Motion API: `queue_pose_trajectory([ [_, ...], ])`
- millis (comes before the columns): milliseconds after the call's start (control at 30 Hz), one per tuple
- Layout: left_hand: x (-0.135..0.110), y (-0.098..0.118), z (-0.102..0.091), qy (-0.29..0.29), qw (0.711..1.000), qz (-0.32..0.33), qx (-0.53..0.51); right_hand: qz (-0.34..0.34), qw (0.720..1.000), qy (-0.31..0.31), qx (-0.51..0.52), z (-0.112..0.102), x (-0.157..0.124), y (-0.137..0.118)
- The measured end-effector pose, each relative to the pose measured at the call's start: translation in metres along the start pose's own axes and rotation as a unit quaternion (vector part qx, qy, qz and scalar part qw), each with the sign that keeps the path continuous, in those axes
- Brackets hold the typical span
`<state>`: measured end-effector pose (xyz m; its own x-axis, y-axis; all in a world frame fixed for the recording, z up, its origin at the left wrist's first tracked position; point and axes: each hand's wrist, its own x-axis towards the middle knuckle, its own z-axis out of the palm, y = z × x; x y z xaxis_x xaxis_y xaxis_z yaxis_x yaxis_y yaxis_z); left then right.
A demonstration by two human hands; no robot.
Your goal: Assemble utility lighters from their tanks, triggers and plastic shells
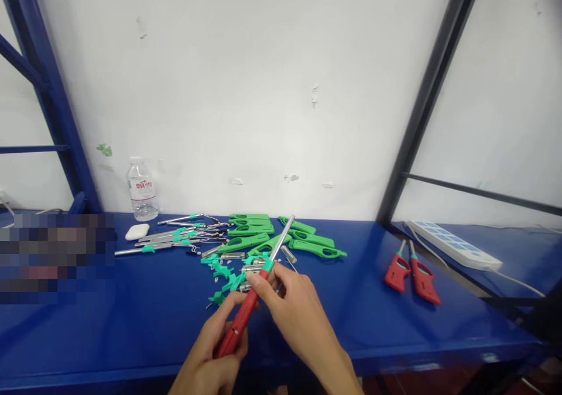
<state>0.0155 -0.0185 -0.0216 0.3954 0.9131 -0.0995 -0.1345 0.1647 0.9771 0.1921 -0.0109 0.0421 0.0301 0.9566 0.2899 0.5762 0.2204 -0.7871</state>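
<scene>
A red lighter with a long metal barrel and a teal collar slants up and away over the table. My left hand is closed around its red handle. Near the collar, my right hand pinches the upper end of the handle between thumb and fingers. Just beyond lie loose teal plastic parts and small clear fuel tanks. Several green handle shells are spread behind them. To the left sit several metal barrels with teal collars and dark wires.
Two red lighters rest on the blue table at the right. A white power strip lies farther right. At the back left stand a water bottle and a small white case. Dark metal posts rise at the sides.
</scene>
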Motion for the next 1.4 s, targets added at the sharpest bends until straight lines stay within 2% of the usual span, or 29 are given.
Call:
queue_pose_trajectory([
  [100,0.0,-0.008,-0.001,0.017,1.0,-0.005,0.001,-0.005,1.0,-0.006,0.015,0.0,-0.001,-0.002],
  [200,0.003,-0.015,-0.003,0.033,0.999,0.017,-0.006,-0.004,1.0,-0.009,0.024,0.0,-0.002,-0.003],
  [300,0.007,-0.016,-0.005,0.03,0.999,0.031,0.0,-0.006,1.0,-0.01,0.014,0.001,-0.002,-0.003],
  [400,0.009,-0.013,-0.005,0.015,1.0,0.009,-0.01,-0.009,1.0,-0.014,-0.022,0.0,-0.003,-0.001],
  [533,0.006,-0.008,-0.004,-0.016,0.999,-0.014,-0.05,-0.007,0.998,-0.046,-0.037,-0.003,-0.007,-0.001],
  [700,0.007,0.003,0.002,-0.112,0.991,0.063,-0.044,0.007,0.999,-0.024,0.02,-0.006,-0.004,0.003],
  [800,0.012,0.008,0.005,-0.119,0.988,0.074,-0.061,0.032,0.998,-0.004,0.054,-0.011,0.002,0.008],
  [867,0.014,0.009,0.006,-0.097,0.991,0.056,-0.071,0.051,0.996,0.006,0.068,-0.022,0.006,0.014],
  [967,0.016,0.01,0.006,-0.063,0.995,0.029,-0.07,0.086,0.994,0.041,0.054,-0.051,0.009,0.028],
  [1067,0.016,0.01,0.005,-0.056,0.997,0.016,-0.054,0.122,0.987,0.104,-0.006,-0.09,0.011,0.053],
  [1167,0.016,0.008,0.005,-0.056,0.997,0.02,-0.045,0.189,0.964,0.157,-0.103,-0.121,0.015,0.085],
  [1267,0.017,0.006,0.005,-0.057,0.997,0.019,-0.044,0.249,0.932,0.19,-0.183,-0.137,0.02,0.115],
  [1400,0.019,0.005,0.004,-0.062,0.997,0.02,-0.048,0.29,0.906,0.199,-0.237,-0.141,0.025,0.139],
])
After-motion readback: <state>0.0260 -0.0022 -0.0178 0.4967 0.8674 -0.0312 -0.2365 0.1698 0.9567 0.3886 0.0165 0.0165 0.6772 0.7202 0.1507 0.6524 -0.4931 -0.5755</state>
